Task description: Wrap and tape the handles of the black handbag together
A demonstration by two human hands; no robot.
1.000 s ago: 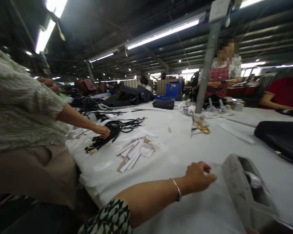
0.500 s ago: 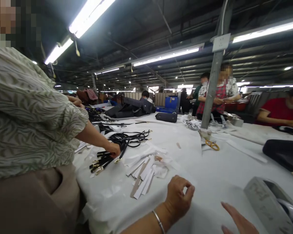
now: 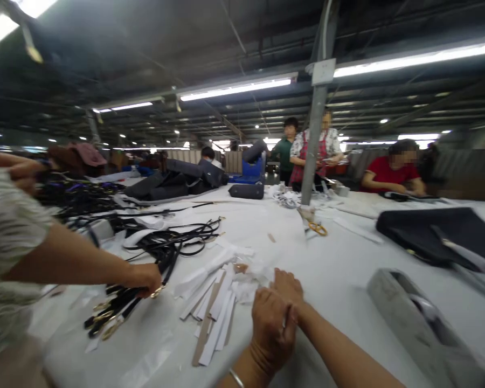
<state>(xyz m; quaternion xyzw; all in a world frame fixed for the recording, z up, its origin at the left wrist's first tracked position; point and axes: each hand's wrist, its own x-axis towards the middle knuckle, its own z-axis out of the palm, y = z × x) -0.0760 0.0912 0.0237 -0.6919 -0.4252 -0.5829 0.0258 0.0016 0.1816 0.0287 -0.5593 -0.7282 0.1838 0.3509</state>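
Note:
My left hand (image 3: 271, 326), with a silver bracelet at the wrist, has its fingers curled closed; whatever they hold is too small or hidden to name. Just beyond it, my right hand (image 3: 288, 288) crosses over, its fingers bent down and partly covered by the left hand. A clear plastic bag (image 3: 246, 291) with small brownish pieces (image 3: 240, 268) lies right beside both hands. Left of them, white and grey-brown strips (image 3: 212, 318) are fanned out on the white tabletop (image 3: 335, 318).
At left a co-worker's hand (image 3: 145, 278) rests on black straps (image 3: 123, 304) with gold clasps. To the right stand a grey box-like holder (image 3: 412, 323) and a dark bag piece (image 3: 440, 237). Yellow-handled scissors (image 3: 317, 229) lie near a metal post (image 3: 313, 140). Other people work farther back.
My right hand has swung from the lower right across to beside my left hand. The view has turned right, so the table things sit farther left. The co-worker's hand stays on the straps.

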